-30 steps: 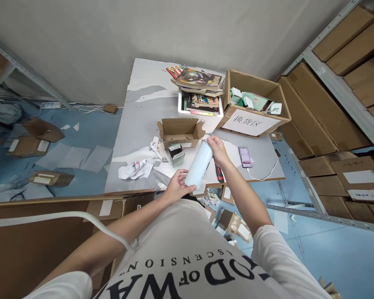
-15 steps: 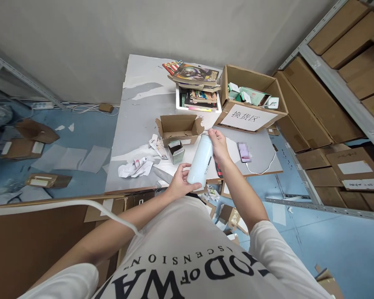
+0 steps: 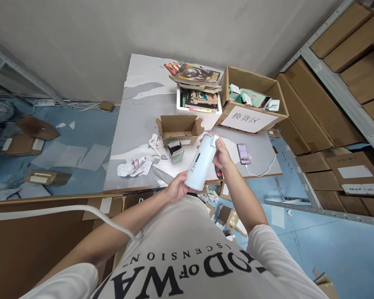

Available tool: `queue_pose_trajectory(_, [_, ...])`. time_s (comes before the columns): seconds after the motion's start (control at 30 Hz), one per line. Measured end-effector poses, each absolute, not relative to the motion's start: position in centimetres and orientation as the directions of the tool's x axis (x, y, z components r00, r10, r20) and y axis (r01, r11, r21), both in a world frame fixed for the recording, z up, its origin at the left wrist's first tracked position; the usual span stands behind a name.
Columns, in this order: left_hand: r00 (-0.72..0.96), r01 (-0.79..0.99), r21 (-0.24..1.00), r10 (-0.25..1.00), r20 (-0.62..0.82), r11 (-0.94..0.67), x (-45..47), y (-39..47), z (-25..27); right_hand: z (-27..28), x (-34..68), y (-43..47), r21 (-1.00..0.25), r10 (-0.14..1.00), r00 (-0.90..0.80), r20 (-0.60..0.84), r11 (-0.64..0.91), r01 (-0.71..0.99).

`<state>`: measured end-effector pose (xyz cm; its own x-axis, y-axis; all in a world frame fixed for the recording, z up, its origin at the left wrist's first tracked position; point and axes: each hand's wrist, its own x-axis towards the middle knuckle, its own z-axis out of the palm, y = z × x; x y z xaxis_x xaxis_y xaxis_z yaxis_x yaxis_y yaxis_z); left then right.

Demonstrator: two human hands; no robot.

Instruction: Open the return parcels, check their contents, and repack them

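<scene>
A light blue insulated bottle [image 3: 200, 164] with dark lettering is held tilted above the table's front edge, its lidded end up and to the right. My left hand [image 3: 177, 187] grips its base. Around the upper end, just below the lid, my right hand [image 3: 220, 153] is closed. Left of the bottle stands a small open carton [image 3: 175, 153], dark inside. Behind that is an open brown cardboard box [image 3: 180, 128]. Crumpled white paper [image 3: 135, 167] lies farther left. A red and black tool [image 3: 218, 172] is partly hidden beside my right forearm.
On the table [image 3: 143, 108], a white bin [image 3: 195, 111] holds books, with a labelled cardboard box [image 3: 252, 120] of small cartons beside it. A phone [image 3: 244, 153] on a cable lies at right. Shelving [image 3: 326, 70] with boxes flanks the right side.
The bottle has turned about its length, so its lettering and lid latch now face me. My left fingers have shifted around the base, and my right hand has moved slightly lower.
</scene>
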<state>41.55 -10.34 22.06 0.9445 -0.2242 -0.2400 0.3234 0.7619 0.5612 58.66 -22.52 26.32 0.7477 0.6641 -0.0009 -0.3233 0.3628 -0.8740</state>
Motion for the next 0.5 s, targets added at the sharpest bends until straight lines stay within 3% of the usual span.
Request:
queue_pose_trajectory(0.13, [0.963,0.23,0.774,-0.023,-0.268,0.59,42.1,-10.4,21.5,26.0,59.3,-23.0,-0.93,0.645,0.764,-0.025,0.266,-0.255])
queue_pose_trajectory(0.23, [0.952,0.18,0.863,0.137,-0.274,0.473,42.3,-10.6,21.0,26.0,59.8,-23.5,-0.955,0.652,0.757,-0.041,0.196,-0.22])
queue_pose_trajectory(0.4, [0.948,0.215,0.827,0.092,-0.304,0.519,42.4,-10.3,19.7,27.1,61.0,-24.7,-0.985,0.747,0.665,-0.017,0.103,-0.141])
queue_pose_trajectory(0.5, [0.972,0.109,0.916,0.15,-0.179,0.386,43.0,-8.7,18.9,27.8,62.2,-24.9,-0.998,0.711,0.7,0.063,0.063,0.026])
